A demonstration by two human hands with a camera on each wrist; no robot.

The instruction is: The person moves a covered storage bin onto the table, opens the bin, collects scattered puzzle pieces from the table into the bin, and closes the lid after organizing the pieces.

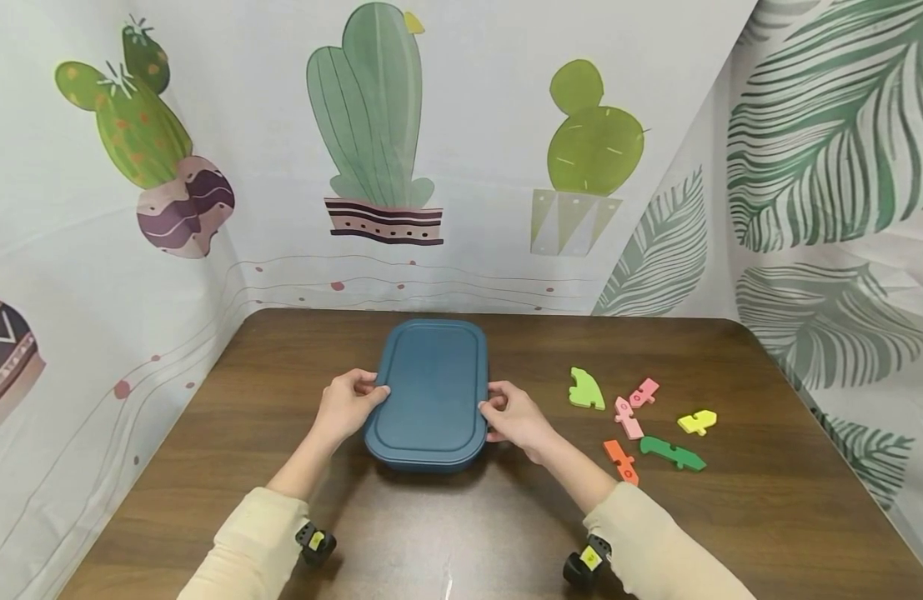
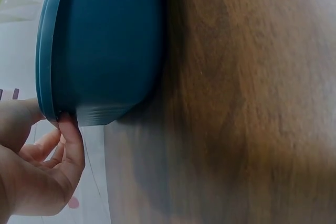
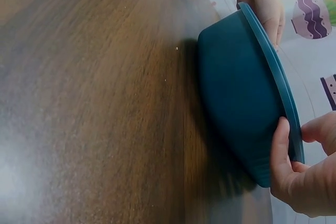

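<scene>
A blue lidded plastic box sits on the brown table, its lid closed over it. At its left edge my left hand pinches the rim, thumb on top of the lid and fingers beneath. My right hand grips the opposite edge in the same way. In the left wrist view, the left fingers curl under the lid's lip against the box wall. From the right wrist view, the right hand has its thumb and fingers on either side of the rim. The box's contents are hidden.
Right of the box lie several flat puzzle pieces: light green, two pink ones, yellow, dark green and orange. Behind the wooden table hangs a white cloth printed with cacti and leaves.
</scene>
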